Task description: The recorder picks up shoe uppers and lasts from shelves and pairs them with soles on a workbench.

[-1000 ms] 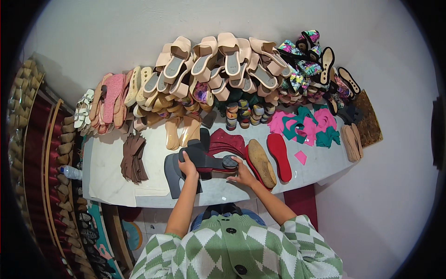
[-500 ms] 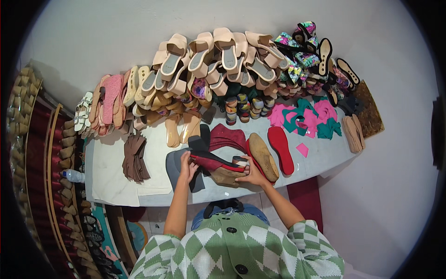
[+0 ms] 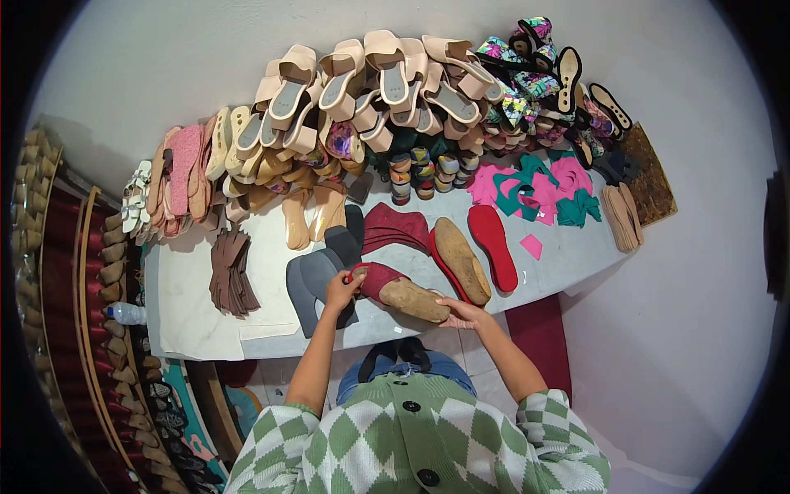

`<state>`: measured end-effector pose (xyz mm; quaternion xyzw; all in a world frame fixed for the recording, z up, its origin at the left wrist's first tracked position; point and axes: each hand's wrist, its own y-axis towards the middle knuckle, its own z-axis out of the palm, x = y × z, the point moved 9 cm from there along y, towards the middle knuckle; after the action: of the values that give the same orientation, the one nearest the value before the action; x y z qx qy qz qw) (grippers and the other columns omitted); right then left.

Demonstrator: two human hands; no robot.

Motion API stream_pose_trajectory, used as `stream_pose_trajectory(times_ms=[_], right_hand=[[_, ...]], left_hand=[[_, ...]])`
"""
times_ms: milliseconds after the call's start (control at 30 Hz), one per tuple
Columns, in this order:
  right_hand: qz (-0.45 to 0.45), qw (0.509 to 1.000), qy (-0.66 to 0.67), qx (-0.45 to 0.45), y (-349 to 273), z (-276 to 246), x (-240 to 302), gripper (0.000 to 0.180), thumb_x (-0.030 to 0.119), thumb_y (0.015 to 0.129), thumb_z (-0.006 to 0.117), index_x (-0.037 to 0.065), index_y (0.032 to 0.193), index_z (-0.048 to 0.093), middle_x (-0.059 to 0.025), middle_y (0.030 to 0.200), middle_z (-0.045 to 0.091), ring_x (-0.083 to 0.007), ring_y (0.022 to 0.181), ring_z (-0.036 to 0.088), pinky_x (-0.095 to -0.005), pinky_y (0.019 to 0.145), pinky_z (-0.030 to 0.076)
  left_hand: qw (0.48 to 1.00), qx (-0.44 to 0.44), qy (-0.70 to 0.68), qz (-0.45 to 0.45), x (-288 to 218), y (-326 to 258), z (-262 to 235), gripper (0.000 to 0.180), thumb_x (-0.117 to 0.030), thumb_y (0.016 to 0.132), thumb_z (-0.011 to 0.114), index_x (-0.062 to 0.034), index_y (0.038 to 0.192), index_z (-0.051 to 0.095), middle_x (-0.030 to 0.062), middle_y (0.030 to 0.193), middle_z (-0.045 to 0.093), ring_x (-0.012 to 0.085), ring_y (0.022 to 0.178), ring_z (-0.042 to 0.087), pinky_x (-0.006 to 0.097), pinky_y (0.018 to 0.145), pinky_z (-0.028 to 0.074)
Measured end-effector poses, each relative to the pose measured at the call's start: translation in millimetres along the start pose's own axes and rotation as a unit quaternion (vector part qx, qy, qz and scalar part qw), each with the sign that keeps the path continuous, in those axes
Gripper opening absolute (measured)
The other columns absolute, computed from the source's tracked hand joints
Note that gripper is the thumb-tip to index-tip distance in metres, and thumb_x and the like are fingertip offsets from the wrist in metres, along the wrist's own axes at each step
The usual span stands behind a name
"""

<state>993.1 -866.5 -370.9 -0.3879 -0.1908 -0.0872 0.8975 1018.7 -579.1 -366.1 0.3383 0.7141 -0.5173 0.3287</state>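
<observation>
At the near edge of the white counter (image 3: 206, 321), two hands hold one shoe piece: a tan wooden last (image 3: 414, 300) with a dark red upper (image 3: 377, 278) drawn over one end. Left hand (image 3: 341, 290): fingers closed narrowly on the red upper's left tip, over three grey insoles (image 3: 306, 281) fanned beneath. Right hand (image 3: 462, 312): fingers curled under the last's right end, touching it, at the counter's front rim. The piece lies tilted between the hands, just above the rim. Beside it, toward the wall: one further tan last (image 3: 461, 258) on a red sole, one loose red insole (image 3: 492, 245), one folded dark red upper (image 3: 397, 227). One stack of brown cut pieces (image 3: 232, 270) lies to the left; pink and green cut pieces (image 3: 543, 189) lie to the right. Beige sandals (image 3: 387, 78), too many and too overlapped to count, crowd the wall side. Open room shows only on the left front of the counter, between the brown stack and the rim.
</observation>
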Motion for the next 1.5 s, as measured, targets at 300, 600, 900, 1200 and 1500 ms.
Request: stream_pose_trajectory(times_ms=[300, 600, 900, 1200, 1500], right_hand=[[0.074, 0.983, 0.167, -0.015, -0.6, 2.8, -7.7, 0.057, 0.040, 0.080, 0.062, -0.004, 0.114, 0.048, -0.0209, 0.092, 0.061, -0.0194, 0.071, 0.064, -0.0313, 0.068, 0.058], [0.087, 0.970, 0.224, -0.044, 0.3, -10.0, -6.3, 0.059, 0.054, 0.079, 0.055, -0.003, 0.097, 0.057, -0.0145, 0.078, 0.064, -0.0166, 0.059, 0.063, -0.0367, 0.068, 0.056], [0.096, 0.980, 0.055, -0.164, 5.9, -35.6, -37.1, 0.053, 0.048, 0.092, 0.025, 0.005, 0.100, 0.056, -0.0094, 0.075, 0.064, -0.0132, 0.059, 0.060, -0.0296, 0.058, 0.051], [-0.078, 0.881, -0.396, -0.247, 4.6, -38.4, -17.6, 0.030, 0.034, 0.073, 0.057, 0.005, 0.071, 0.065, -0.0078, 0.064, 0.062, -0.0140, 0.052, 0.057, -0.0277, 0.049, 0.045], [-0.120, 0.557, -0.715, -0.406, -32.2, -2.8, 39.8, 0.066, 0.068, 0.060, 0.064, 0.004, 0.076, 0.069, -0.0164, 0.075, 0.065, -0.0299, 0.076, 0.065, -0.0405, 0.065, 0.050]], left_hand=[[0.968, -0.112, 0.196, 0.108, -23.0, 16.6, -3.5, 0.051, -0.051, 0.076, 0.062, -0.0043, 0.096, 0.065, 0.0141, 0.079, 0.063, 0.0262, 0.073, 0.062, 0.037, 0.070, 0.046], [0.965, -0.169, 0.046, 0.194, -28.6, -30.2, 8.3, 0.066, -0.024, 0.074, 0.071, -0.0014, 0.127, 0.038, 0.0193, 0.118, 0.040, 0.0328, 0.100, 0.051, 0.040, 0.081, 0.046], [0.839, -0.039, 0.282, 0.463, -118.8, -104.8, 65.6, 0.090, -0.014, 0.052, 0.082, -0.0072, 0.130, 0.037, 0.0140, 0.131, 0.036, 0.0348, 0.120, 0.036, 0.044, 0.099, 0.033], [0.830, 0.032, 0.271, 0.486, -118.6, -82.5, 96.3, 0.070, -0.007, 0.050, 0.078, -0.0062, 0.113, 0.049, 0.0136, 0.108, 0.055, 0.0328, 0.105, 0.050, 0.040, 0.089, 0.041], [0.824, -0.006, 0.269, 0.498, -128.3, -83.1, 103.0, 0.056, 0.003, 0.051, 0.071, -0.0052, 0.103, 0.051, 0.0142, 0.097, 0.057, 0.0345, 0.095, 0.054, 0.040, 0.080, 0.043]])
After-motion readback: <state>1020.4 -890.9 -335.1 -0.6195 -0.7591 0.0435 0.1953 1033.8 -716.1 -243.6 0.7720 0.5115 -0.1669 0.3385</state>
